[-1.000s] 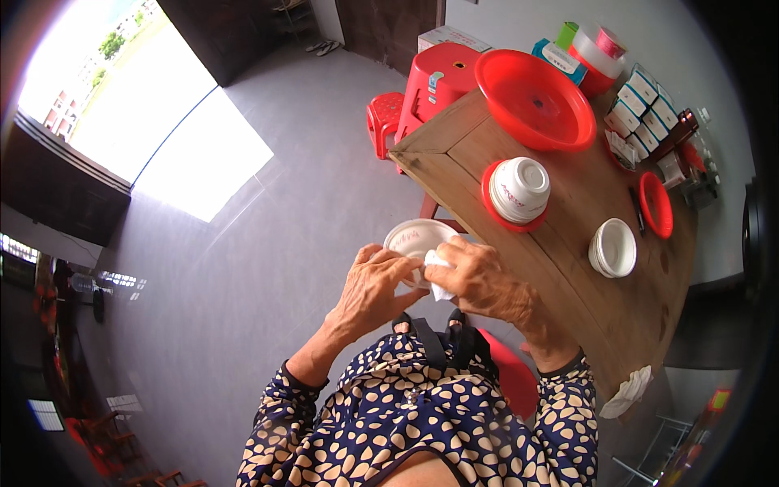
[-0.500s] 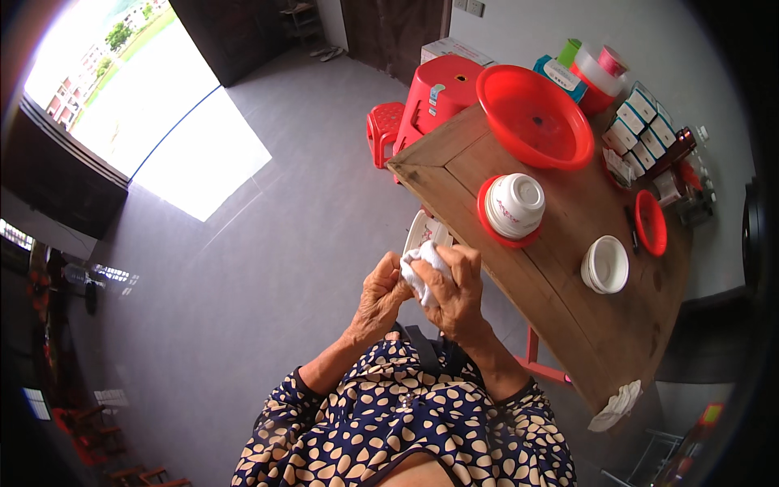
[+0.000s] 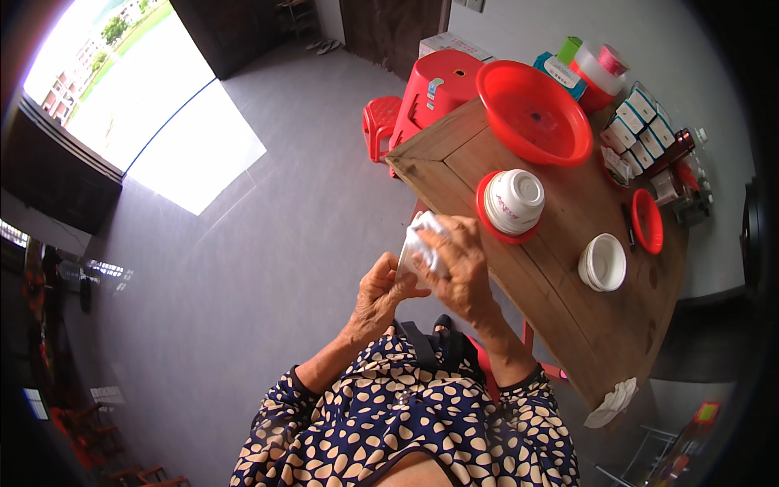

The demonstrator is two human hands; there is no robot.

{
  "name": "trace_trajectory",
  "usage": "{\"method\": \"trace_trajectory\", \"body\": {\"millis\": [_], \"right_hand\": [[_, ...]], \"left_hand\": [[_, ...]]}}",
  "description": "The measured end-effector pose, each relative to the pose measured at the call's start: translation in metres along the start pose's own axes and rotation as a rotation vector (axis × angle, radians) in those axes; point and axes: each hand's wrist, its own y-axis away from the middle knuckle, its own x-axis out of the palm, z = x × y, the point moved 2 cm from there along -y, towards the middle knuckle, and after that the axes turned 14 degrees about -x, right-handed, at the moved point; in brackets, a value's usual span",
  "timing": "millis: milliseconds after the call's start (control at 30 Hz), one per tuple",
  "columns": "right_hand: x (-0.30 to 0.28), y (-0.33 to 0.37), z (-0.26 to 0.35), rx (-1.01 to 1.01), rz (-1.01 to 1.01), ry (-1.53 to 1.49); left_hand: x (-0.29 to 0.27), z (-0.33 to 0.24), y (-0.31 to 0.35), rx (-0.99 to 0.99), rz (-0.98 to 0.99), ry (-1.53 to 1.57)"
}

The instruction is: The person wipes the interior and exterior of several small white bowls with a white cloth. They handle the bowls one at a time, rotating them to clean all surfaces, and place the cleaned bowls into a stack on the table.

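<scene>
My left hand (image 3: 378,297) grips a white bowl (image 3: 408,261) by its near side, in front of my body beside the table edge. My right hand (image 3: 461,272) holds a crumpled white cloth (image 3: 425,233) against the bowl; the hand and cloth cover much of it. To the right, upturned white bowls (image 3: 511,207) are stacked on a red dish (image 3: 493,231). Farther right, a smaller group of nested white bowls (image 3: 601,264) stands mouth up on the table.
The wooden table (image 3: 552,288) carries a large red basin (image 3: 527,130), a red shallow dish (image 3: 647,221) and several small boxes (image 3: 641,130). A white cloth or glove (image 3: 613,403) hangs at its near corner. Red stools (image 3: 430,89) stand beyond the table's left corner.
My right hand has moved up and slightly right with the cloth, over the bowl. The bowl now sits more upright in my left hand, which has hardly moved.
</scene>
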Motion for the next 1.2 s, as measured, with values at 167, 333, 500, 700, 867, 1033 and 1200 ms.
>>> {"method": "trace_trajectory", "body": {"millis": [167, 333, 500, 700, 867, 1033, 1200], "right_hand": [[0.008, 0.013, 0.034, -0.216, 0.075, 0.047], [-0.005, 0.002, 0.017, -0.096, 0.054, -0.073], [-0.006, 0.001, -0.003, 0.09, -0.006, -0.198], [0.007, 0.011, -0.02, 0.516, -0.144, -0.497], [0.017, 0.013, 0.006, 0.157, -0.054, -0.096], [0.017, 0.031, 0.034, -0.231, 0.086, 0.052], [0.005, 0.021, 0.007, -0.056, -0.007, -0.023]], "left_hand": [[-0.005, 0.0, 0.006, 0.074, -0.015, 0.07], [-0.001, -0.005, 0.008, -0.037, 0.049, 0.113], [-0.005, 0.003, 0.012, -0.049, 0.111, 0.16], [0.005, -0.002, 0.01, -0.203, 0.055, 0.386], [-0.006, 0.009, 0.003, -0.352, 0.04, 0.539], [-0.019, 0.018, 0.003, -0.276, 0.077, 0.655], [-0.004, 0.0, 0.01, -0.262, 0.119, 0.561]]}}
